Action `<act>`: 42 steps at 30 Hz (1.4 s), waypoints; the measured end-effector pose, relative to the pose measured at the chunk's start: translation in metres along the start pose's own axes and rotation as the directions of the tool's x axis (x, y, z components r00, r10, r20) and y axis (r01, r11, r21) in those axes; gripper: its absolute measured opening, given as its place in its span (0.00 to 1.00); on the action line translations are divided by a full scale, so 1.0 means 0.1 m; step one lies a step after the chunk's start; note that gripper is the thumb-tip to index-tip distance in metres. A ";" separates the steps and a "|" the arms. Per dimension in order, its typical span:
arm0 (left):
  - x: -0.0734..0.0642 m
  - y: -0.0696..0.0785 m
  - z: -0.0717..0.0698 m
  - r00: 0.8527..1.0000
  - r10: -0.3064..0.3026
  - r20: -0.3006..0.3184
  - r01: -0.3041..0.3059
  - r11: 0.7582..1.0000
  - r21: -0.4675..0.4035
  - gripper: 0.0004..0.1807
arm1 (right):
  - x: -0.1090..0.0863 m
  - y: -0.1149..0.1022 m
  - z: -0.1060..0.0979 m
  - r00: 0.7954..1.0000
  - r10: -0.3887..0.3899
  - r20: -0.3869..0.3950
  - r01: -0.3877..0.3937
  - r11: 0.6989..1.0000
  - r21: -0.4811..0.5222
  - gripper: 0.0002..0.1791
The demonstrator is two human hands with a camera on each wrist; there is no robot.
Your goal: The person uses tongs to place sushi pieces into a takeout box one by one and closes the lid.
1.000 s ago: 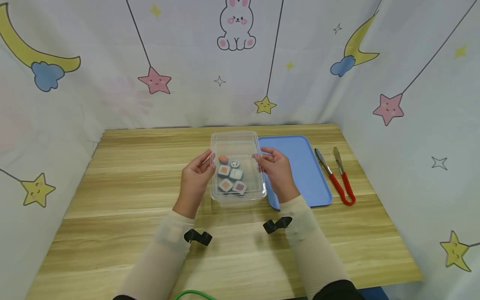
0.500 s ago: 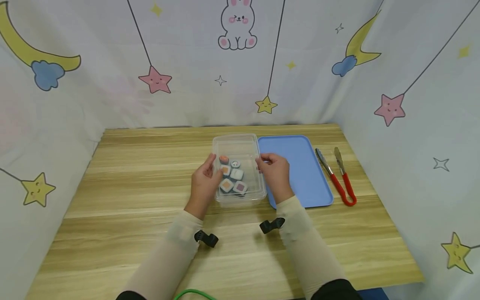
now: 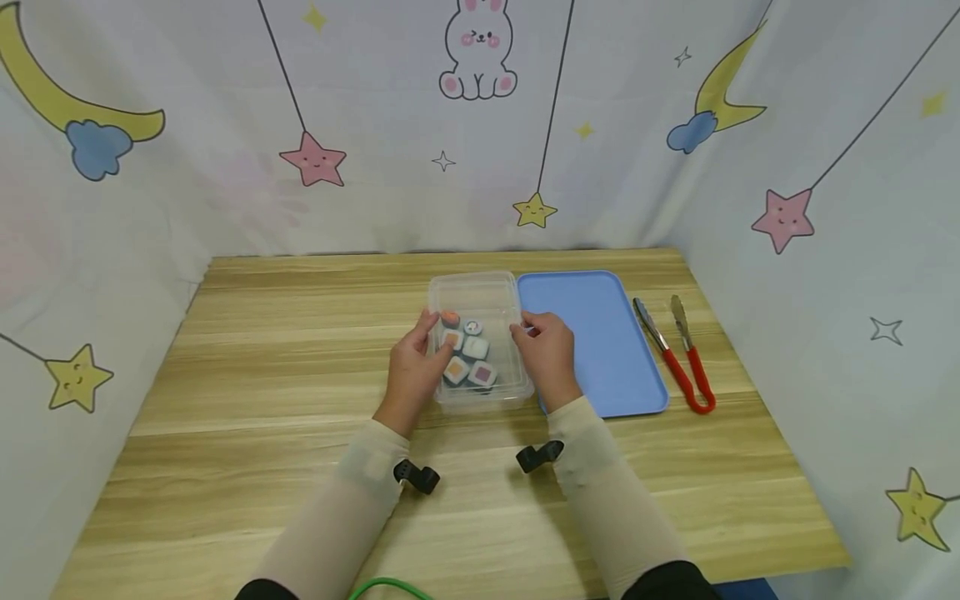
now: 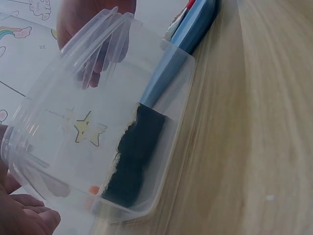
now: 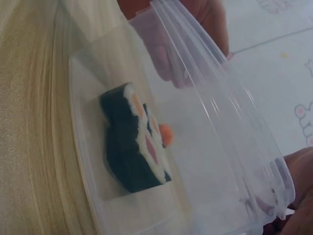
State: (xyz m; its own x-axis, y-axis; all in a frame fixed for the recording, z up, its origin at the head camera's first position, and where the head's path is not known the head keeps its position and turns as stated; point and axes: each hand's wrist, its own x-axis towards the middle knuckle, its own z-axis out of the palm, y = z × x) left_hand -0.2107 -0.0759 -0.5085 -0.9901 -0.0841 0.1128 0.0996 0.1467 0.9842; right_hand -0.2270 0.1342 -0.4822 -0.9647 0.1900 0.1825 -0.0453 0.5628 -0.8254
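Note:
A clear plastic food container [image 3: 498,333] stands on the wooden table, with a clear lid [image 3: 476,290] over its top. Several sushi pieces [image 3: 476,347] lie inside, toward its left; in the right wrist view their dark wraps and an orange topping [image 5: 167,135] show through the wall. My left hand [image 3: 415,367] grips the left rim, its thumb over the lid. On the opposite side my right hand [image 3: 547,354] pinches the right rim between thumb and fingers. The left wrist view shows fingers [image 4: 36,215] at the layered rims; whether the lid sits fully down is hard to tell.
Just right of the container lies a blue tray [image 3: 600,342]. Metal tongs with red handles [image 3: 686,375] rest spread beyond it. A patterned curtain [image 3: 375,208] stands behind the table, and a green cord [image 3: 390,583] shows at the near edge.
The lid has settled slightly lower and nearer. My left hand has moved right and farther over the rim, its thumb now on top. The right hand has come slightly nearer, its fingers more curled.

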 end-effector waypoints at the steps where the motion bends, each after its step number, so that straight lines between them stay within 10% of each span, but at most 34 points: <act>1: 0.00 0.00 0.00 1.000 -0.002 0.004 0.002 1.000 0.012 0.30 | 0.00 0.01 0.01 1.000 -0.006 -0.002 0.006 1.000 -0.011 0.19; 18: 0.02 0.01 0.00 0.995 -0.089 0.047 0.078 0.977 0.197 0.33 | 0.01 0.09 0.04 0.999 -0.030 0.018 0.030 0.999 -0.016 0.19; 42: 0.00 0.00 -0.03 0.994 0.011 0.105 -0.051 0.920 0.388 0.31 | -0.03 0.15 0.07 0.996 0.081 0.035 -0.083 0.995 0.062 0.20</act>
State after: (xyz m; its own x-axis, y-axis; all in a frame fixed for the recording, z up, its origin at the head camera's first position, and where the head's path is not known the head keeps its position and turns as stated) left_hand -0.2100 -0.0787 -0.5080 -0.9938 0.0213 0.1089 0.1040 0.5219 0.8466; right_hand -0.2261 0.1366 -0.4993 -0.9736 0.2071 0.0960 0.0193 0.4940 -0.8692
